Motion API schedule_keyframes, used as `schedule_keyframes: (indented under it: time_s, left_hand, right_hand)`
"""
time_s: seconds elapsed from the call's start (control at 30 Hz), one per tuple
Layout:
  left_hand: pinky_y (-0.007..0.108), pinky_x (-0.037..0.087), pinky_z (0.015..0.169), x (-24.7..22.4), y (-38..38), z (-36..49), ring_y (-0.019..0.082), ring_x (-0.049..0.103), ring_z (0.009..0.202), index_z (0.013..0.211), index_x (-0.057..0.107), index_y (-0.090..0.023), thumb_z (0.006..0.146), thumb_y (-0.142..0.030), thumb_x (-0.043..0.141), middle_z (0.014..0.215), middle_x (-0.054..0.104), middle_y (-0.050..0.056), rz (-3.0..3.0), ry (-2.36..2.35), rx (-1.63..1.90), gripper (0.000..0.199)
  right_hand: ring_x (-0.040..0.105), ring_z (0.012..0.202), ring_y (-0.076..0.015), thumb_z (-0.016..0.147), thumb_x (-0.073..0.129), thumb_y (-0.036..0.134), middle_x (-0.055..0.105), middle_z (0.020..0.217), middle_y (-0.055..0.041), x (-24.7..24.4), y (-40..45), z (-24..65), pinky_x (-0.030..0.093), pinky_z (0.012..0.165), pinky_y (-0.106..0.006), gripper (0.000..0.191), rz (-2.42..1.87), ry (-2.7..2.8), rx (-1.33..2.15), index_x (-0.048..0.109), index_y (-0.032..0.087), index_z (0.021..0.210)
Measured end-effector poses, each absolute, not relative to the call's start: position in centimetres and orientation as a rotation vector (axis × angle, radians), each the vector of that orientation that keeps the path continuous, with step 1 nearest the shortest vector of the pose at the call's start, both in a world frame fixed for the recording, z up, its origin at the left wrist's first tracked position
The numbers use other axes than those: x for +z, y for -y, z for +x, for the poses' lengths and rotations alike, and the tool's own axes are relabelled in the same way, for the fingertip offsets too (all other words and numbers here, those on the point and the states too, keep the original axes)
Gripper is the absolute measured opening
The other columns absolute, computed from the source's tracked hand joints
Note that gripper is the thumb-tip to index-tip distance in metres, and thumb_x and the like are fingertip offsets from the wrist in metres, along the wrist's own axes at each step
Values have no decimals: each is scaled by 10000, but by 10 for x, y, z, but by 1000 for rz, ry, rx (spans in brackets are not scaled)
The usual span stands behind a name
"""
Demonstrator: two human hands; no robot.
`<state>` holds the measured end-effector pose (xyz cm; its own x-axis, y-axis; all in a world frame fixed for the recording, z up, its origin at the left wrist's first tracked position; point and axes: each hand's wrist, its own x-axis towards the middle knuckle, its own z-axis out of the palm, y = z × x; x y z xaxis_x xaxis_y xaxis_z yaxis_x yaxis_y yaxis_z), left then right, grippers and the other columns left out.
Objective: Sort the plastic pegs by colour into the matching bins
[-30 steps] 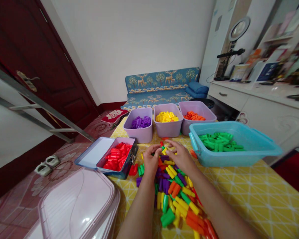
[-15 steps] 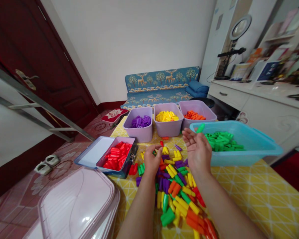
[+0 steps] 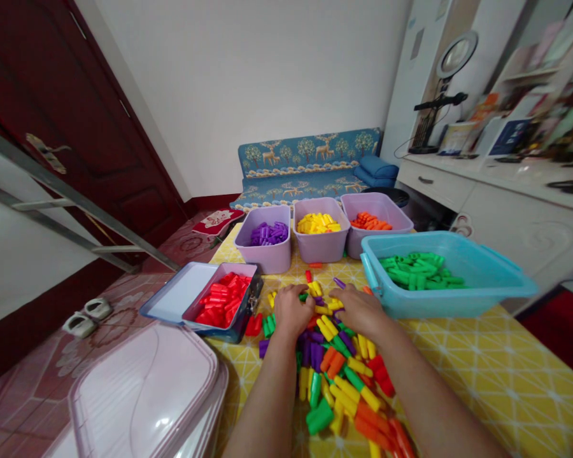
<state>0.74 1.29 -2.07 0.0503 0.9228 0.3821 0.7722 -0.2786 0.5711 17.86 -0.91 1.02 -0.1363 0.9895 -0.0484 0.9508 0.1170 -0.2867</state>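
Note:
A heap of coloured plastic tube-like pieces (image 3: 333, 363) in yellow, green, purple, orange and red lies on the table between my arms. At the heap's far left side my left hand (image 3: 292, 310) has its fingers closed, with a green piece (image 3: 304, 297) at the fingertips. Across from it my right hand (image 3: 361, 310) reaches palm down over the heap. Its fingers are apart, their tips beside a yellow piece (image 3: 335, 305); the undersides are hidden. Right of this hand stands a turquoise tub (image 3: 458, 301) with green pieces (image 3: 423, 271) in it.
Along the back are lilac bins with purple (image 3: 269, 234), yellow (image 3: 318, 223) and orange pieces (image 3: 371, 221). To the left, an open tin case (image 3: 241, 332) contains red pieces (image 3: 224, 298). Stacked lids (image 3: 146, 388) are at the front left. A patterned sofa (image 3: 305, 168) stands behind.
My right hand has moved from the turquoise tub's near edge down to the heap. The green piece that was by its fingertips is gone from there. My left hand has barely shifted.

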Motion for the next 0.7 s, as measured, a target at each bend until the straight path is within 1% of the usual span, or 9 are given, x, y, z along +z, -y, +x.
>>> schedule_keyframes:
  time_s: [0.1, 0.17, 0.23, 0.3, 0.37, 0.43, 0.47, 0.57, 0.7]
  left_hand:
    - [354, 477, 797, -22, -14, 7, 241, 645, 832, 964, 731, -205, 717, -196, 584, 878, 730, 89, 2060, -1664, 1078, 288]
    - [355, 480, 801, -23, -14, 6, 237, 650, 831, 986, 727, -210, 718, -200, 595, 878, 735, 76, 2022, -1585, 1088, 299]
    - [359, 483, 826, -23, -15, 5, 238, 656, 877, 997, 725, -211, 746, -237, 599, 931, 736, 73, 1964, -1466, 1115, 283]
    - [355, 480, 864, -21, -14, 5, 232, 652, 936, 1024, 714, -206, 792, -290, 578, 1006, 727, 73, 1858, -1330, 1190, 282]
    - [343, 478, 879, -18, -12, 5, 216, 645, 950, 1071, 691, -197, 830, -327, 550, 1039, 716, 70, 1747, -1229, 1283, 308]
    - [335, 474, 885, -14, -10, 7, 203, 635, 949, 1108, 669, -196, 838, -338, 552, 1059, 706, 64, 1688, -1177, 1356, 328]
    - [332, 470, 891, -12, -10, 7, 200, 630, 956, 1114, 664, -196, 830, -337, 567, 1064, 702, 62, 1676, -1163, 1379, 331]
    - [324, 459, 911, -10, -8, 9, 198, 620, 985, 1098, 663, -194, 788, -315, 622, 1067, 696, 55, 1644, -1130, 1416, 335]
    - [296, 476, 854, -12, -9, 9, 187, 631, 920, 1016, 680, -168, 761, -315, 640, 992, 704, 61, 1563, -1132, 1441, 297]
  right_hand:
    - [617, 1003, -269, 721, 580, 156, 557, 1230, -127, 6, 7, 174, 441, 847, -387, 464, -1860, 2175, 419, 636, 280, 1164]
    - [591, 1052, -238, 704, 540, 81, 585, 1183, -105, -1, 3, 168, 434, 880, -352, 464, -1699, 2116, 467, 658, 261, 1115]
    - [574, 1068, -214, 676, 519, 36, 621, 1115, -88, -8, -1, 162, 431, 905, -334, 444, -1516, 1992, 556, 674, 222, 1048]
    - [603, 995, -194, 671, 521, 52, 647, 1060, -67, -14, -5, 156, 466, 865, -323, 399, -1333, 1802, 729, 657, 198, 1015]
    - [642, 838, -171, 700, 527, 110, 671, 982, -39, -15, -6, 151, 510, 755, -308, 354, -1182, 1588, 957, 619, 197, 1031]
    - [642, 694, -148, 731, 538, 172, 680, 889, -11, -13, -4, 147, 520, 658, -285, 332, -1082, 1432, 1137, 584, 205, 1057]
    - [638, 662, -143, 736, 547, 191, 680, 858, -2, -11, -3, 146, 520, 636, -276, 328, -1054, 1388, 1178, 579, 209, 1062]
    - [637, 665, -138, 729, 563, 200, 682, 848, 3, -4, 1, 144, 522, 618, -257, 349, -1025, 1359, 1158, 589, 213, 1077]
    - [633, 650, -136, 738, 542, 192, 685, 806, 4, -4, 1, 143, 525, 604, -254, 379, -1044, 1388, 1129, 601, 207, 1113]
